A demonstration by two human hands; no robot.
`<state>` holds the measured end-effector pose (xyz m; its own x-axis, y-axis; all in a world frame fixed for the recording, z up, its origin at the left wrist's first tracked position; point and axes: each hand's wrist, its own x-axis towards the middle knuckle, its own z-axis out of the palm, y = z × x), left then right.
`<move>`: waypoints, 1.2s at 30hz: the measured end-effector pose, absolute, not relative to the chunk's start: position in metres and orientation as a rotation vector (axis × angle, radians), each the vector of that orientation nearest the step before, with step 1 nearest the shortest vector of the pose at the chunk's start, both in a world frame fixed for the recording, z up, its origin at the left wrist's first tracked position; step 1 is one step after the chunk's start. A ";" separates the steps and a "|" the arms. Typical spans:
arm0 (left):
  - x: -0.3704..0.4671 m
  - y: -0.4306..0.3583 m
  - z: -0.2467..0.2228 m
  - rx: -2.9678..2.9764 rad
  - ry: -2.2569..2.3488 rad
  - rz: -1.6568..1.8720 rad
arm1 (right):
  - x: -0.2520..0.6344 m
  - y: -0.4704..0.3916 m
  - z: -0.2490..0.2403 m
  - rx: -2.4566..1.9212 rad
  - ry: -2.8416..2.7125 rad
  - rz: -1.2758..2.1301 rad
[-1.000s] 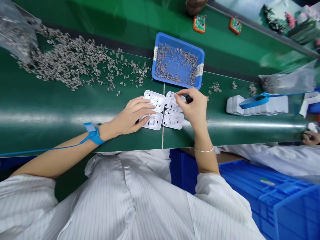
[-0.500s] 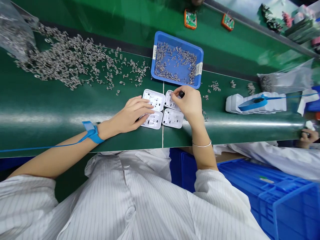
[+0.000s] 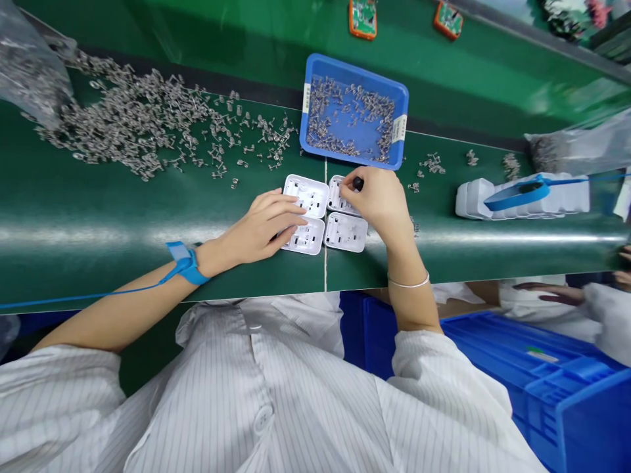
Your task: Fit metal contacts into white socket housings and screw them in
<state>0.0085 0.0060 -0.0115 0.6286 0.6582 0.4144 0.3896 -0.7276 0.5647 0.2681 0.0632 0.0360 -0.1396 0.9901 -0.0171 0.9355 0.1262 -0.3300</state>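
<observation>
Several white plastic housings, shaped like shallow square trays with rounded corners, lie grouped on the green bench. My left hand (image 3: 269, 223) rests with fingers stretched across the upper left housing (image 3: 320, 192) and the lower left housing (image 3: 311, 244). At the upper right housing (image 3: 336, 187), my right hand (image 3: 379, 197) is closed in a pinch over its inside. A black rounded end (image 3: 358, 184) sticks out of that hand; the rest of the object is hidden by the fingers. The lower right housing (image 3: 346, 233) lies untouched below my right hand.
A blue tray (image 3: 355, 157) of small metal springs stands behind the housings. A big heap of springs (image 3: 142, 121) spreads left beside a plastic bag (image 3: 32, 72). White stacked trays (image 3: 522, 200) with a blue strap lie right. A co-worker's hand (image 3: 552, 292) shows far right.
The view has shifted slightly. Both my hands keep nearly the same places over the housings. At far right, the co-worker's arm and hand have moved.
</observation>
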 end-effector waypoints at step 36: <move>0.008 0.003 -0.009 2.376 0.847 0.924 | 0.350 0.117 0.041 -1.859 -2.172 0.246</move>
<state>0.0076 0.0032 -0.0091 0.5867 0.6807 0.4387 0.3779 -0.7093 0.5951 0.3498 0.1171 0.0414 -0.1393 0.9857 0.0949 0.9396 0.1618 -0.3015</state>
